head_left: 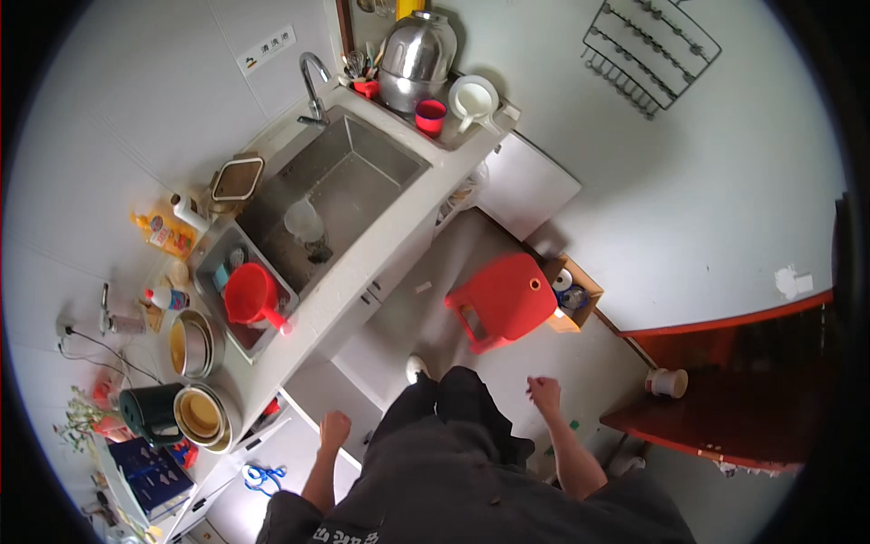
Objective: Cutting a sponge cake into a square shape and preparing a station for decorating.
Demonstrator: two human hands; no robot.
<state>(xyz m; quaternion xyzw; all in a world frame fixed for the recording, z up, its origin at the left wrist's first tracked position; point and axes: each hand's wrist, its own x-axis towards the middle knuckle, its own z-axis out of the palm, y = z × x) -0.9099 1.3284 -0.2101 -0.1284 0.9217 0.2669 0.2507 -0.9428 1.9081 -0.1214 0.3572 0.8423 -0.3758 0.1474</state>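
Note:
My left hand (334, 429) hangs loosely curled beside the cabinet front under the counter, with nothing visible in it. On the other side, my right hand (544, 395) is held over the floor with its fingers bent in and no object showing. Ahead of both hands, and touched by neither, stands a red plastic stool (507, 295). The steel sink (390, 161) lies to the upper left, with a translucent bowl (303, 220) inside. A red water ladle (251, 292) rests over the small side basin (210, 263).
A cardboard box (591, 288) sits behind the stool by the wall. One cabinet door (530, 186) juts out below the counter. Pots (205, 415), a dark green kettle (149, 412) and bottles (168, 297) crowd the counter's left end. Reddish-brown wooden furniture (725, 399) stands right.

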